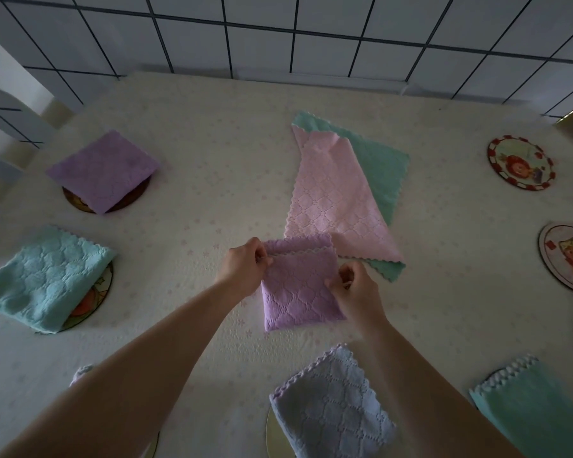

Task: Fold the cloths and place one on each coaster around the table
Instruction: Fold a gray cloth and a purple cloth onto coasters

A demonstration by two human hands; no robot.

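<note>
My left hand [244, 264] has its fingers curled, pinching the top left corner of the purple cloth [298, 285]. My right hand [354, 292] pinches that cloth's right edge, fingers bent round the hem. The cloth lies folded on the counter [212, 160], in the middle just in front of me, its scalloped top layers slightly apart.

Just beyond it a pink cloth [331, 196] lies spread flat, overlapping a green cloth [377, 166] beneath; the pink one's near corner touches the purple cloth.

To the left, a second purple cloth [103, 170] sits folded on a dark coaster [129, 200], and a teal cloth [43, 279] sits folded on another coaster [96, 299]. Near me, a blue cloth [331, 408] rests folded on a pale coaster [273, 434], and a green folded cloth [523, 411] lies at the lower right.

On the right, 2 bare coasters with pictures stand well apart from the cloths: a red-rimmed one [520, 162] and a white one [566, 257].

A tiled wall [278, 34] rises behind the counter.
</note>
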